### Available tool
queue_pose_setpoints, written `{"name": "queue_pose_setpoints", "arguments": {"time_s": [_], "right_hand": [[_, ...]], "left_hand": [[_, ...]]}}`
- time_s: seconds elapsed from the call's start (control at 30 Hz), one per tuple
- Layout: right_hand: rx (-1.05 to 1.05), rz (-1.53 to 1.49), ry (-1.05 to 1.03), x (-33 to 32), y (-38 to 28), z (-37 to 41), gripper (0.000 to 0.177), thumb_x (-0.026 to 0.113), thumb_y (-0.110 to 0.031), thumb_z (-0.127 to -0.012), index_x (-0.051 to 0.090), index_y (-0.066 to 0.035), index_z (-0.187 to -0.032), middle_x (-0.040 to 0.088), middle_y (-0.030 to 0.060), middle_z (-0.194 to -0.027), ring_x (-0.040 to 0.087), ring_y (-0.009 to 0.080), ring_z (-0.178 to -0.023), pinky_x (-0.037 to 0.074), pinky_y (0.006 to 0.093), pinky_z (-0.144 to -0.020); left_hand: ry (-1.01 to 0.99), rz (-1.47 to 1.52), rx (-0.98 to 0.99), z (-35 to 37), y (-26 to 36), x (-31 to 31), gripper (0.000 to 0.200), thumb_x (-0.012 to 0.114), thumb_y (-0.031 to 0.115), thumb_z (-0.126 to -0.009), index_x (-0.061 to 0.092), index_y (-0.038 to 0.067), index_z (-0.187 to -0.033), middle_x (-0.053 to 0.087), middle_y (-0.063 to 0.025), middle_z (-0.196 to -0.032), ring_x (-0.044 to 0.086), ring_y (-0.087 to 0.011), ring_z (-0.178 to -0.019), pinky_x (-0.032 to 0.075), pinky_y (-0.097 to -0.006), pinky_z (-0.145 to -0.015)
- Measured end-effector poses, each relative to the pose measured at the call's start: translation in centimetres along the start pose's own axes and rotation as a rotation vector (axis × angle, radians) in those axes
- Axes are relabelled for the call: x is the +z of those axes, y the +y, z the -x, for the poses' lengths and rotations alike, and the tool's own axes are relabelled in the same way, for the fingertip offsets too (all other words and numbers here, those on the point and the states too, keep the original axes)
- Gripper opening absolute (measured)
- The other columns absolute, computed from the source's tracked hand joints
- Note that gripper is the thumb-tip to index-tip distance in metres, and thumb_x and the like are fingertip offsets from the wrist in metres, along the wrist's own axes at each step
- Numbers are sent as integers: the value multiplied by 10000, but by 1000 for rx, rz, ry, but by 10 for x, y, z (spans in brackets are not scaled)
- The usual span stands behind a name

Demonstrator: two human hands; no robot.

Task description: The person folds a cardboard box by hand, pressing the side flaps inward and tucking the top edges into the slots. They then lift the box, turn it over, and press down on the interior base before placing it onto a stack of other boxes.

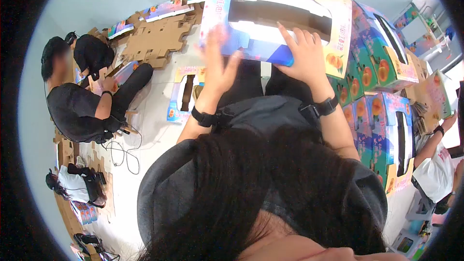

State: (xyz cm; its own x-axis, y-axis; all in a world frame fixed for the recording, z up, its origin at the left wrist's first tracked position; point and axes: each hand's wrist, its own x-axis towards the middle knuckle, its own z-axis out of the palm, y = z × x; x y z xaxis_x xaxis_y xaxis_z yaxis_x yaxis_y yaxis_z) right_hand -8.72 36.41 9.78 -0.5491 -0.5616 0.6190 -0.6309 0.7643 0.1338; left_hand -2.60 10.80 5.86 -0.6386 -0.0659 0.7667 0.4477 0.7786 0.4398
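Hands unclenched, a worker presses the right hand (302, 57), fingers splayed, against the near side of a peach-printed box (342, 36) held above the lap, as the left hand (220, 65), slightly blurred, meets its left end. Similar cartons (374, 116) stand stacked at right; a seated person (77, 111) works at left.
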Motion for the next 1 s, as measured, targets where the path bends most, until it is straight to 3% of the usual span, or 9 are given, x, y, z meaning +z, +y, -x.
{"name": "queue_pose_setpoints", "arguments": {"time_s": [0.07,0.2,0.3,0.33,0.43,0.57,0.67,0.77,1.0], "right_hand": [[3,5,5,-2,-3,3,937,768,-463,-678,422,-216,-1513,558,135,-1207,537,313,-1150,357,522,-1029],[19,3,22,-3,-6,10,955,781,-431,-655,421,-236,-1518,551,127,-1198,536,306,-1142,347,519,-1033],[16,-2,62,-2,-8,15,972,792,-401,-635,421,-253,-1521,549,121,-1187,536,301,-1139,346,517,-1032],[13,3,74,-1,-9,17,973,796,-392,-629,426,-256,-1519,550,119,-1183,537,299,-1138,346,515,-1032],[17,17,98,0,-11,24,967,807,-370,-612,451,-263,-1505,554,114,-1177,542,292,-1131,349,510,-1027],[21,63,130,3,-16,33,977,837,-340,-574,485,-277,-1483,563,103,-1168,554,282,-1106,356,500,-1014],[12,51,157,6,-17,41,1018,861,-324,-534,488,-289,-1480,567,91,-1157,560,272,-1077,363,490,-985],[12,58,178,8,-19,48,1049,874,-326,-493,498,-304,-1472,569,76,-1151,560,256,-1050,365,480,-960],[14,90,239,17,-22,58,1017,869,-333,-471,541,-330,-1434,568,55,-1159,553,253,-1050,361,475,-955]], "left_hand": [[276,-178,-60,11,-11,-8,744,640,371,-929,333,26,-1513,405,-188,-1530,292,-346,-1477,45,-616,-1182],[337,-94,-223,20,-43,-13,638,674,247,-953,373,18,-1466,486,-161,-1448,408,-297,-1370,229,-469,-1162],[283,671,-555,37,-82,1,791,739,385,-893,344,44,-1487,456,-149,-1464,367,-284,-1411,209,-531,-1171],[159,706,-662,42,-87,-2,767,684,451,-932,353,42,-1490,452,-113,-1471,384,-250,-1393,273,-463,-1160],[-24,843,-945,51,-85,-3,722,581,496,-984,361,57,-1513,423,-100,-1515,384,-268,-1400,255,-416,-1177],[-13,1075,-858,62,-85,7,705,481,496,-1030,336,35,-1543,354,-76,-1586,304,-210,-1464,229,-362,-1198],[6,1168,-825,68,-93,12,666,489,455,-1038,359,21,-1527,376,-70,-1574,323,-191,-1454,226,-345,-1202],[87,1228,-803,80,-107,23,668,563,450,-1004,407,27,-1498,446,-62,-1519,381,-203,-1412,236,-354,-1195],[-214,849,-758,71,-69,7,673,753,310,-888,472,30,-1432,533,-84,-1371,484,-214,-1281,363,-359,-1101]]}}
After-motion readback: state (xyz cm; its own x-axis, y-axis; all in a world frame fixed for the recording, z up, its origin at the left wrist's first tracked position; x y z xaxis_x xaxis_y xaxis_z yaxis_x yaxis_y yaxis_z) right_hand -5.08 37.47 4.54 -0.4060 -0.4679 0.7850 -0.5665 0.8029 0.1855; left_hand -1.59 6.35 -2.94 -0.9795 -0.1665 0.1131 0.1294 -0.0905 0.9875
